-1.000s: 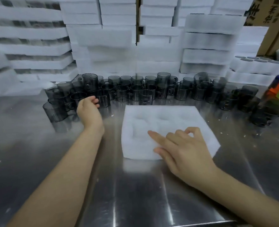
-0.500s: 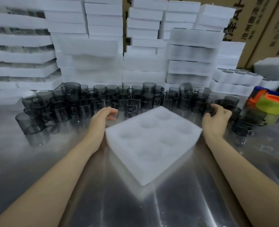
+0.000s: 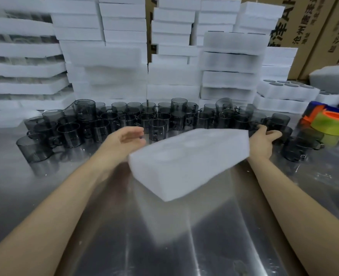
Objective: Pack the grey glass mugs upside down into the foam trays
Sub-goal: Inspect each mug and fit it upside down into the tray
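Foam tray (image 3: 186,166) tilts (blurred) above the steel table (image 3: 164,236), just near of crowded grey mugs (image 3: 124,120). Left hand (image 3: 124,139) open, holding nothing; right hand (image 3: 264,140) at its far-right corner, grip unclear. A swing could topple mugs.

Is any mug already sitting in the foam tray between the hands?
No, the foam tray shows only bare white foam; the grey mugs stand behind it.

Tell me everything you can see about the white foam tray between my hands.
The foam tray is a thick white rectangular slab with faint shallow round hollows on top and no mugs in it. Blurred, it appears raised off the steel table and tilted, one corner toward the camera. The left hand is open by its left edge, the right hand at its right corner; contact is unclear.
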{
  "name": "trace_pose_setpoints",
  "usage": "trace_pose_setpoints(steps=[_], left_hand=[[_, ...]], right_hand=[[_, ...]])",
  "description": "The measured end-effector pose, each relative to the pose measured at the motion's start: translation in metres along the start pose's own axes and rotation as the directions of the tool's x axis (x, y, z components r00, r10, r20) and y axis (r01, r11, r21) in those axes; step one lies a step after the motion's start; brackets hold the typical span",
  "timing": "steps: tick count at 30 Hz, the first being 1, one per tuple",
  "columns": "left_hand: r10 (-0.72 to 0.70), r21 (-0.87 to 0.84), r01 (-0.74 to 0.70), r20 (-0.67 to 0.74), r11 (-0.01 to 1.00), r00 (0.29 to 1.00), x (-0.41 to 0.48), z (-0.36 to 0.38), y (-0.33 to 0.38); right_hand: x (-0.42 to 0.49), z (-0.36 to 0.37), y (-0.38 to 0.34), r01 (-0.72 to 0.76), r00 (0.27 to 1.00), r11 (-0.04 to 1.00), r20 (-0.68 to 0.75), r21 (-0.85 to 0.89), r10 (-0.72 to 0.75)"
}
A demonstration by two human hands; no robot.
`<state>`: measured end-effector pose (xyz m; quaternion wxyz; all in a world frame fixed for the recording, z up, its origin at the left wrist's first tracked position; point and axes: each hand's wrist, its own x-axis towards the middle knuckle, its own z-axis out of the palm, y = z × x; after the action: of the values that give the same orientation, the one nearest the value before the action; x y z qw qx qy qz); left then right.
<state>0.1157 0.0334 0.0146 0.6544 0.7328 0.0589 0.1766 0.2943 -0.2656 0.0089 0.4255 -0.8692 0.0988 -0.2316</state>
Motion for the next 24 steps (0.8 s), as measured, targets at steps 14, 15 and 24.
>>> trace_pose_setpoints(steps=[14, 15, 24], left_hand=[[0.131, 0.584, -0.090, -0.028, 0.807, 0.991, -0.025, 0.009, 0.034], [0.194, 0.625, -0.101, -0.082, 0.774, 0.978, -0.024, 0.010, 0.034], [-0.298, 0.578, 0.279, -0.065, 0.766, 0.952, -0.027, 0.015, 0.031]], right_hand=[[-0.011, -0.012, -0.014, 0.567, 0.811, 0.818, -0.109, -0.092, -0.574], [-0.014, -0.013, -0.021, 0.642, 0.763, 0.767, -0.091, -0.014, -0.640], [-0.055, -0.024, -0.051, 0.644, 0.599, 0.517, 0.049, 0.565, -0.800]])
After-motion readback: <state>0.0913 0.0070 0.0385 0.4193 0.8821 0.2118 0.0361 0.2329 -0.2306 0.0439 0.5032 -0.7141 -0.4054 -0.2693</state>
